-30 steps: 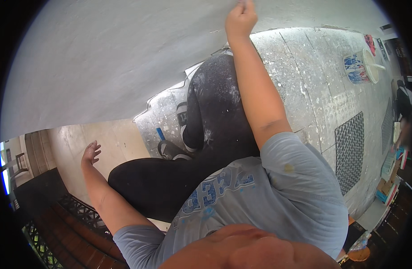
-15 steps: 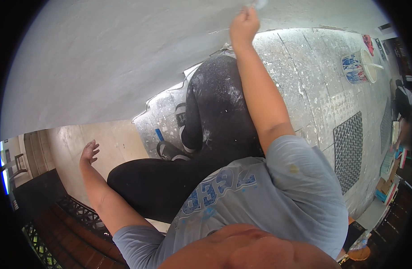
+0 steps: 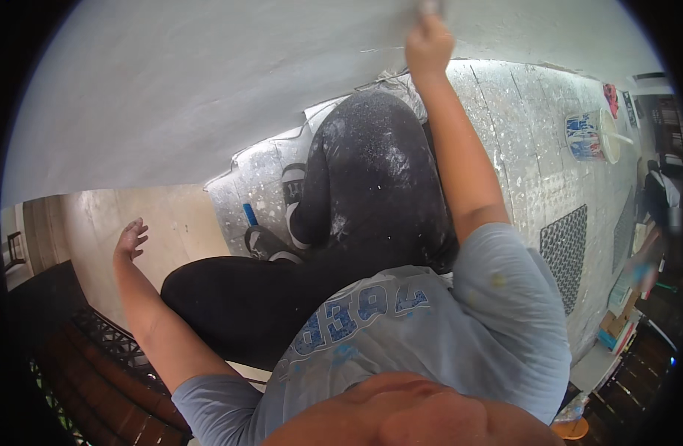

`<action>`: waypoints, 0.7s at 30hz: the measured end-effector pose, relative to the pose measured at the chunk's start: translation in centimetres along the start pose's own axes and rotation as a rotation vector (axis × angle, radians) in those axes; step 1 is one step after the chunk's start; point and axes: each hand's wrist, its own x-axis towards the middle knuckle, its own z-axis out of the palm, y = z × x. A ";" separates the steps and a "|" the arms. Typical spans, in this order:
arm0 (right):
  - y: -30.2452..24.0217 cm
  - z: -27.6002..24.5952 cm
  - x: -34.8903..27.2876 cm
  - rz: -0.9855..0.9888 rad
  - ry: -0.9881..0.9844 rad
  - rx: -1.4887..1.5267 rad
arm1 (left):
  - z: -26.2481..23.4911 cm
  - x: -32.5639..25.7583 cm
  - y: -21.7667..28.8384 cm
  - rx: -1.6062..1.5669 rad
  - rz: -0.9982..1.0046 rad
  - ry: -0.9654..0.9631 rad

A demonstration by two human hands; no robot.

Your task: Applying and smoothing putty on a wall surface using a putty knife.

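My right hand (image 3: 429, 50) is raised at the grey wall (image 3: 207, 97), its fingers closed round a small pale thing (image 3: 430, 7). That thing is blurred and partly cut off by the upper edge, so I cannot make out its kind. My left hand (image 3: 133, 239) hangs in the air to the left with its fingers apart, holding nothing. Below it is the beige floor. Both my knees are bent, and the black trousers (image 3: 371, 178) carry white dust.
A paint-splashed bucket (image 3: 583, 137) with a pale handle stands on the spotted tile floor (image 3: 497, 111) at the right. Nearer lies a dark perforated mat (image 3: 564, 256). A blue strip (image 3: 250, 215) is beside my shoe. Crumpled whitish sheeting (image 3: 401, 85) lies along the wall's foot.
My right hand has shifted right and slightly down in the picture, still at the wall. My left hand has moved left and a little up. The whole view has tilted slightly.
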 end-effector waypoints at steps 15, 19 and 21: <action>0.4 -0.7 1.1 0.081 -0.033 -0.032 | -0.2 0.8 0.3 0.038 0.004 0.038; 0.5 -0.5 0.7 -0.129 -0.340 -0.109 | -0.3 1.2 0.0 0.022 -0.005 0.015; 0.7 -0.5 0.9 -0.108 -0.164 -0.119 | -0.4 1.4 0.2 0.028 0.028 -0.058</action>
